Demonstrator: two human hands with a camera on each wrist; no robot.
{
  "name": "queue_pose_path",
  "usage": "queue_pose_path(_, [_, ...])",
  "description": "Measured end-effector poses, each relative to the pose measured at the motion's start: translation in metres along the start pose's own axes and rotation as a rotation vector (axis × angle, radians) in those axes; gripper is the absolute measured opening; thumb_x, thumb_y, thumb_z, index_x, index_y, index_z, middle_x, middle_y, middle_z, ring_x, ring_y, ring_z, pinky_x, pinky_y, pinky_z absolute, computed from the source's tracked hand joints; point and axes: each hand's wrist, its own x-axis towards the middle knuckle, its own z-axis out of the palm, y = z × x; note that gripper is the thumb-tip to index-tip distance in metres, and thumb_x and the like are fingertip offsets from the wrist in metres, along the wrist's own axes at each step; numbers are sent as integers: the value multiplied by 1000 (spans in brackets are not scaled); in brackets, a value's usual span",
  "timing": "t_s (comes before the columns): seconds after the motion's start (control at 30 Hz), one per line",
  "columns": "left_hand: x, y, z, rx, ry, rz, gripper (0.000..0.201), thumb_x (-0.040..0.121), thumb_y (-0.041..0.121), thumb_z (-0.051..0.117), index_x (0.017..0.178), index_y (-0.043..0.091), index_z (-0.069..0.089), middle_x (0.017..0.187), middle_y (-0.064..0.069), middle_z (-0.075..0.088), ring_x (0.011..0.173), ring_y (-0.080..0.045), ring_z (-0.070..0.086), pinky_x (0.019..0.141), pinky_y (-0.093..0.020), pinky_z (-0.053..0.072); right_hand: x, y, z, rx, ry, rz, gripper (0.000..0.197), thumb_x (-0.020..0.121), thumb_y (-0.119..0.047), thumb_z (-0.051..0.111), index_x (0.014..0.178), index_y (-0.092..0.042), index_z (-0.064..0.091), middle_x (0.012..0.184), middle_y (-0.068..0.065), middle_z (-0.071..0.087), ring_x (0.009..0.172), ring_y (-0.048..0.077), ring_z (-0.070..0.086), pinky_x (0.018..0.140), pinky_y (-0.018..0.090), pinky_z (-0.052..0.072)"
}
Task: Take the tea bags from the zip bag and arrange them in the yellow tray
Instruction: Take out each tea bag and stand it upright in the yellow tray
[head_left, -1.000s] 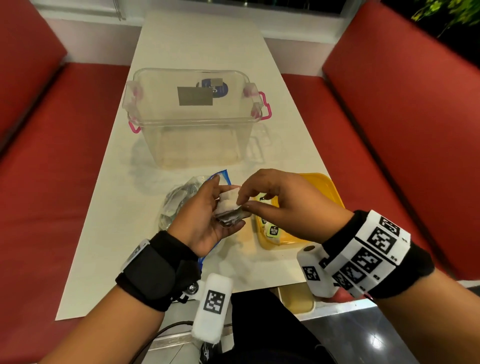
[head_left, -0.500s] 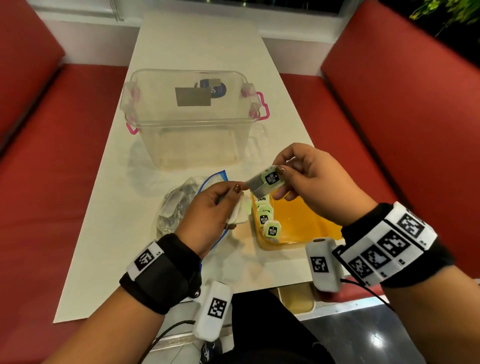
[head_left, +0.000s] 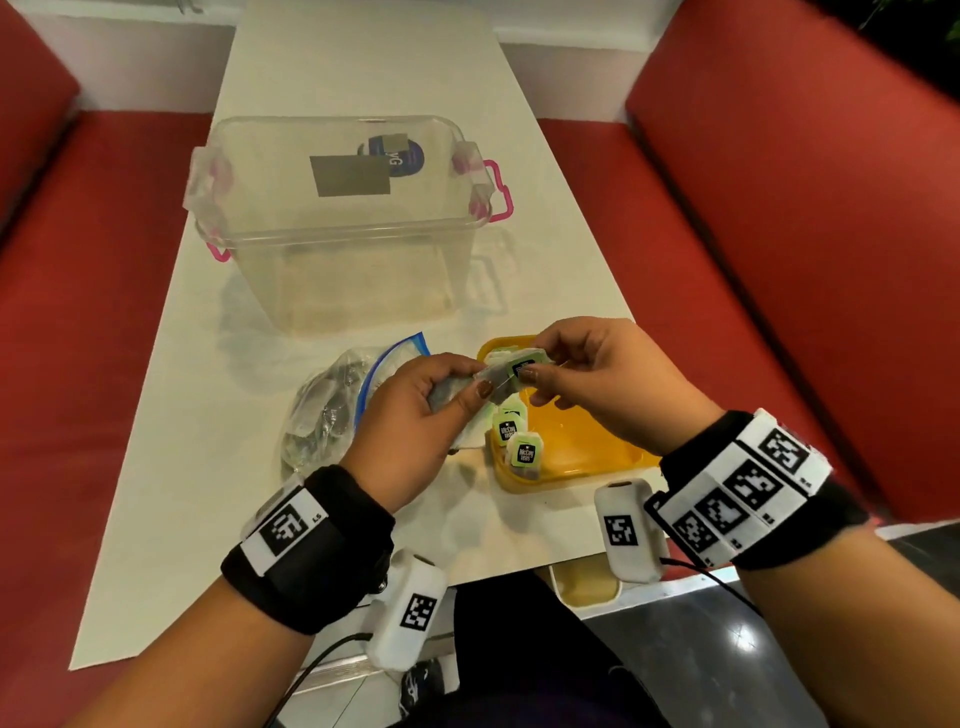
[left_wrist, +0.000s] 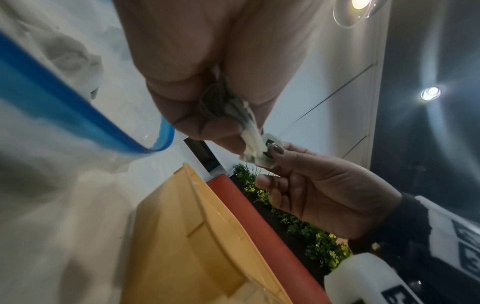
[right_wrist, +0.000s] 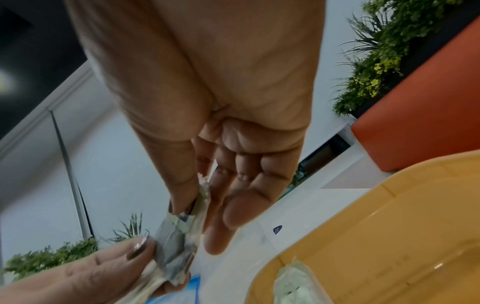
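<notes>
Left hand (head_left: 415, 415): closed round a small bunch of tea bags (head_left: 470, 410), thumb pressed on top; held above the tabletop (head_left: 208, 415) near its near edge
Right hand (head_left: 597, 374): thumb and forefinger pinched on one tea bag (head_left: 522, 366) by its green tag; the other fingers loosely spread
Held tea bag: at the outer end of the bunch, touching it; above the tray's left rim
Yellow tray (head_left: 582, 441): at the tabletop's near right corner; a row of tagged tea bags (head_left: 511, 434) stood along its left wall
Zip bag (head_left: 332, 410): crumpled, blue seal open, left of the tray; contents unclear
Clear tub (head_left: 337, 218): mid-tabletop, apart
Step, judged: separating one bag from the bunch
Method advised: pull gently along the bag; left grip firm; watch for tangled strings; set it beside the row, tag up
</notes>
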Motion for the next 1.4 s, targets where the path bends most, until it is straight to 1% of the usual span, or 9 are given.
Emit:
queue_pose_path(0.13, [1, -11, 1, 249, 63, -44, 15, 88, 33, 67, 100, 24, 67, 107, 3, 65, 101, -12, 59, 81, -27, 48, 7, 6, -8, -317, -115, -1, 5, 89, -18, 64, 85, -16, 64, 73, -1, 69, 66, 11, 69, 59, 23, 50])
queue_pose_path(0.2, [0, -14, 3, 377, 77, -68, 21, 86, 36, 68, 102, 21, 66, 107, 1, 63, 101, -12, 56, 75, -19, 39, 11, 13, -8, -502, -232, 48, 6, 89, -21, 63, 84, -18, 63, 73, -4, 67, 64, 10, 68, 60, 28, 50])
queue_pose_path(0.3, [-1, -16, 10, 448, 52, -113, 30, 82, 40, 72, 101, 19, 65, 108, -3, 60, 104, -17, 54, 80, -25, 37, 12, 22, 1, -725, -458, 114, 7, 89, -23, 63, 83, -25, 59, 79, -6, 63, 67, 15, 66, 65, 33, 51])
queue_pose_path(0.4, [-1, -15, 16, 470, -2, -156, 33, 78, 41, 76, 99, 20, 62, 110, -5, 59, 104, -18, 54, 79, -25, 36, 13, 24, 15, -873, -562, 102, 2, 89, -25, 62, 91, -25, 61, 84, -6, 57, 74, 18, 56, 61, 28, 42])
queue_pose_path(0.47, [-1, -14, 18, 478, -23, -162, 32, 78, 39, 76, 99, 20, 62, 112, -5, 58, 105, -19, 53, 76, -22, 31, 15, 25, 22, -929, -575, 94, 3, 89, -25, 62, 91, -24, 59, 83, -6, 54, 79, 18, 52, 59, 25, 36])
queue_pose_path(0.67, [-3, -14, 18, 459, -20, -168, 32, 78, 37, 76, 101, 18, 64, 113, -6, 59, 108, -20, 54, 80, -23, 33, 19, 29, 34, -1081, -603, 65, 28, 90, -19, 61, 118, -21, 64, 108, 6, 64, 98, 26, 59, 71, 27, 41])
queue_pose_path(1.07, [-5, -14, 18, 436, -34, -195, 36, 80, 39, 74, 107, 18, 64, 118, -6, 58, 110, -19, 54, 84, -23, 35, 27, 23, 48, -1124, -519, 113, 22, 87, -23, 62, 106, -13, 65, 86, 4, 60, 77, 23, 55, 60, 28, 39])
queue_pose_path(1.23, [-5, -14, 18, 447, -34, -189, 36, 81, 39, 73, 108, 17, 64, 117, -6, 58, 109, -20, 54, 83, -24, 35, 23, 12, 33, -935, -359, 143, 46, 79, -30, 75, 114, -10, 53, 111, 7, 62, 100, 25, 59, 68, 28, 41])
queue_pose_path(1.4, [-5, -12, 19, 456, -34, -192, 36, 81, 39, 73, 108, 17, 64, 117, -6, 58, 109, -19, 53, 84, -24, 36, 20, 5, 32, -936, -411, 214, 40, 87, -29, 67, 118, -6, 57, 115, 11, 63, 105, 26, 60, 76, 28, 43])
